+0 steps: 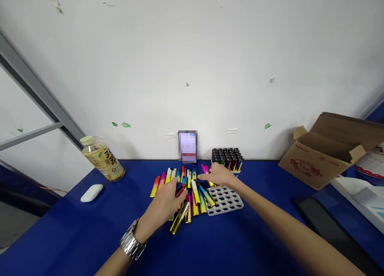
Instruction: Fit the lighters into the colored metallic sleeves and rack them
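A pile of shiny, colour-fading lighters [195,193] lies on the blue table. Over its near left part, my left hand [168,197] has its fingers curled round a red and dark lighter [180,190]. My right hand [220,175] is at the pile's right side, index finger reaching left. Pink and gold lighters [205,169] show above and below its fingers, which look closed on them; the thumb side is partly hidden. Below this hand lies a pale tray with holes [225,202]. Behind it, black-ended lighters [227,156] stand upright in rows.
A phone [188,147] leans against the wall. To the left are a drink bottle [103,159] and a white rounded case [91,193]. An open cardboard box [315,160] stands at the right, with a dark flat object [330,228] in front of it.
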`<state>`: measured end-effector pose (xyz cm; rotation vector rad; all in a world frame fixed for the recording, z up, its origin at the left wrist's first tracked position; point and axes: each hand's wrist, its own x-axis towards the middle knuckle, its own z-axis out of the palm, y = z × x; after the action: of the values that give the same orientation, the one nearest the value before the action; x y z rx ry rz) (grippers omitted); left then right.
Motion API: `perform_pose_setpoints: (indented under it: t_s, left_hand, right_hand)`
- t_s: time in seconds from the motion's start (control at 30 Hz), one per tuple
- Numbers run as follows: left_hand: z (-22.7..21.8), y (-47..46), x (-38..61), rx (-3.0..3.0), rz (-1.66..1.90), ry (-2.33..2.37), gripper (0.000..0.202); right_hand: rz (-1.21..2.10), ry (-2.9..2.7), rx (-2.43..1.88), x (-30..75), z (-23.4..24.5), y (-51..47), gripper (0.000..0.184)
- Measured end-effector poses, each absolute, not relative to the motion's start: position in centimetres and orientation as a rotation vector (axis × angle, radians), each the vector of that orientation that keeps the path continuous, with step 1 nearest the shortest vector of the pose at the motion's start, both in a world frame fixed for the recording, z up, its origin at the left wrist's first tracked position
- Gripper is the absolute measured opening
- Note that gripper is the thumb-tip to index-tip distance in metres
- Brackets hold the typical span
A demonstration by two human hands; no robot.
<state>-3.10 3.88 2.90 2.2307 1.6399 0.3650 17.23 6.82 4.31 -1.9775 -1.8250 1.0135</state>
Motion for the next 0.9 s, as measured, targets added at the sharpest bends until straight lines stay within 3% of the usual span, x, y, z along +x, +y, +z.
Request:
perform_pose_setpoints:
  t_s: [0.2,0.63,0.9]
  left_hand:
    - [2.4,4.9,-4.9,2.378,0.242,1.83,0.018]
    - [0.5,4.8,-5.7,2.583,0.343,2.015,0.025]
    - [-0.5,4.9,-6.6,2.873,0.589,1.908,0.024]
  right_hand:
    - [0.82,-1.939,-2.129,16.1,3.7,8.0,0.044]
    - [0.623,-2.023,-2.155,16.2,3.9,7.1,0.017]
    - [0.375,-2.124,-2.153,16.3,3.4,5.5,0.029]
